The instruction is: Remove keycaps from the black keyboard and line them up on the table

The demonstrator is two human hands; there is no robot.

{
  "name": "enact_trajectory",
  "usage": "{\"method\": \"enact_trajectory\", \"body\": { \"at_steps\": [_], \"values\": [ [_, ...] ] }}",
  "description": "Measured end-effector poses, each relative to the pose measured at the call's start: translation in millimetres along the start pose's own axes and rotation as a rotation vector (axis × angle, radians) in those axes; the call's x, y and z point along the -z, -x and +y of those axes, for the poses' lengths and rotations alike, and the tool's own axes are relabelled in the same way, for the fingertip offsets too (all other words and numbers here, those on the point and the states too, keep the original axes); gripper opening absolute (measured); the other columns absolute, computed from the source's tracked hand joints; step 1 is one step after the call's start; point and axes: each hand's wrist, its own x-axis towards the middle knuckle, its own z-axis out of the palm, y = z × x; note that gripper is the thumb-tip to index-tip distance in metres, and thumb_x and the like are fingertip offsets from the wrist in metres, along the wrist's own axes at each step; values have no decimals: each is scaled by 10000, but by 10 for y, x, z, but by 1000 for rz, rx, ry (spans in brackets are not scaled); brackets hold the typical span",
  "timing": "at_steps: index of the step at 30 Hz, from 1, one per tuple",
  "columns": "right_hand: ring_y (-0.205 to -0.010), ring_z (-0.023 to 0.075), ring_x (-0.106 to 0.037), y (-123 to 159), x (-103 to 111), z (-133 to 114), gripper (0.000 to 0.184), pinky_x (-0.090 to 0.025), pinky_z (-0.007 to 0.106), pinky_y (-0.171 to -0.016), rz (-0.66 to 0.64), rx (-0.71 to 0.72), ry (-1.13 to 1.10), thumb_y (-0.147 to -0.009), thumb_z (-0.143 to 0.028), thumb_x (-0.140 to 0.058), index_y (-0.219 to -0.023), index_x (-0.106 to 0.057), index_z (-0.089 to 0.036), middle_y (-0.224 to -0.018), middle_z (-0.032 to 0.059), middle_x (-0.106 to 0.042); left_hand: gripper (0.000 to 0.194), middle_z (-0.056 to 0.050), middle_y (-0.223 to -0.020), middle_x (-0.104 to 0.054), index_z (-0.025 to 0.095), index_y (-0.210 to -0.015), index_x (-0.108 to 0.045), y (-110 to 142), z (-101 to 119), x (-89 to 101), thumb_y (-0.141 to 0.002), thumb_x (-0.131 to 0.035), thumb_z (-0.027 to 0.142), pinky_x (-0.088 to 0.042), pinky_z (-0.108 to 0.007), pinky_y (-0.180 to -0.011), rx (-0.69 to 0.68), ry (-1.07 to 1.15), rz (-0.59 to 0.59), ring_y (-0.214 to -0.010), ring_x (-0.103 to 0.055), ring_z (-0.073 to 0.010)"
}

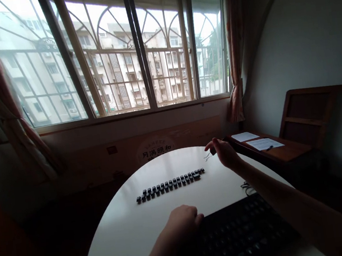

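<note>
A black keyboard [242,231] lies at the near edge of a round white table [133,228]. My left hand [182,222] rests curled on the keyboard's left end, fingers closed against it. Several black keycaps [170,184] sit in a long double row across the middle of the table. My right hand [224,152] reaches out over the far right side of the table, fingers pinched on a thin wire tool [208,155] that hangs just above the surface, beyond the right end of the keycap row.
A wooden side table [286,153] with white papers [264,143] and a pen stands right of the round table, a wooden chair back behind it. A large barred window [118,51] and curtains fill the far wall. A dark cable [246,186] lies by the keyboard.
</note>
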Motion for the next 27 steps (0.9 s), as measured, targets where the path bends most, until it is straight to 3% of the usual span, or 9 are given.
{"method": "enact_trajectory", "body": {
  "at_steps": [2, 4, 7, 9, 12, 16, 21, 27],
  "values": [
    [-446, 138, -527, 118, 248, -89, 801, -427, 254, -503, -99, -171, -207, -983, -635, -89, -768, -705, -172, -463, 3, -518, 391, -117, -870, -715, 178, -856, -700, 0, 5, 13, -925, -393, 409, -486, -350, -666, -7, -1, -5, -794, -666, -277],
    [-364, 123, -479, 350, 472, -143, 768, -388, 232, -432, -180, -312, -379, -954, -692, -164, -810, -696, -157, -380, -33, -426, 395, -121, -871, -712, 174, -851, -695, -9, 7, 26, -928, -391, 413, -477, -343, -652, -13, 5, -21, -778, -660, -270],
    [-445, 146, -575, 812, 712, -148, 526, -439, 232, -416, -308, -493, -538, -882, -656, -498, -945, -670, -163, -539, -7, -581, 407, -119, -864, -704, 175, -830, -685, -34, -1, 31, -934, -387, 432, -463, -332, -640, -19, 23, -30, -763, -650, -260],
    [-543, 167, -620, 1107, 787, -105, 403, -471, 236, -416, -299, -539, -618, -830, -532, -657, -1029, -643, -181, -663, 6, -621, 414, -112, -855, -699, 179, -812, -677, -51, -11, 26, -935, -388, 448, -453, -325, -635, -18, 38, -34, -750, -644, -251],
    [-560, 149, -592, 1413, 779, 11, 341, -469, 226, -408, -114, -577, -663, -838, -435, -667, -1070, -622, -188, -698, -2, -596, 412, -99, -842, -697, 186, -797, -669, -71, -24, 18, -933, -394, 461, -436, -312, -622, -15, 63, -39, -737, -638, -241],
    [-443, 99, -435, 1565, 659, 186, 257, -381, 201, -366, 87, -633, -658, -848, -413, -608, -964, -620, -183, -573, -56, -475, 410, -91, -839, -697, 190, -787, -661, -91, -29, 25, -929, -393, 465, -425, -307, -626, -14, 68, -40, -740, -631, -238],
    [-356, 94, -282, 1629, 549, 289, 272, -272, 214, -357, -53, -658, -550, -885, -438, -475, -760, -541, -206, -437, -98, -299, 426, -93, -867, -700, 192, -805, -667, -115, -34, 26, -927, -384, 486, -429, -308, -653, 5, 85, -60, -766, -630, -238],
    [-484, 167, -486, 1658, 510, 318, 298, -411, 281, -495, -123, -558, -183, -905, -420, -395, -757, -555, -215, -510, -26, -478, 432, -84, -853, -699, 196, -791, -656, -135, -52, -3, -922, -388, 508, -415, -301, -629, -1, 100, -51, -752, -628, -230]
  ]
}}
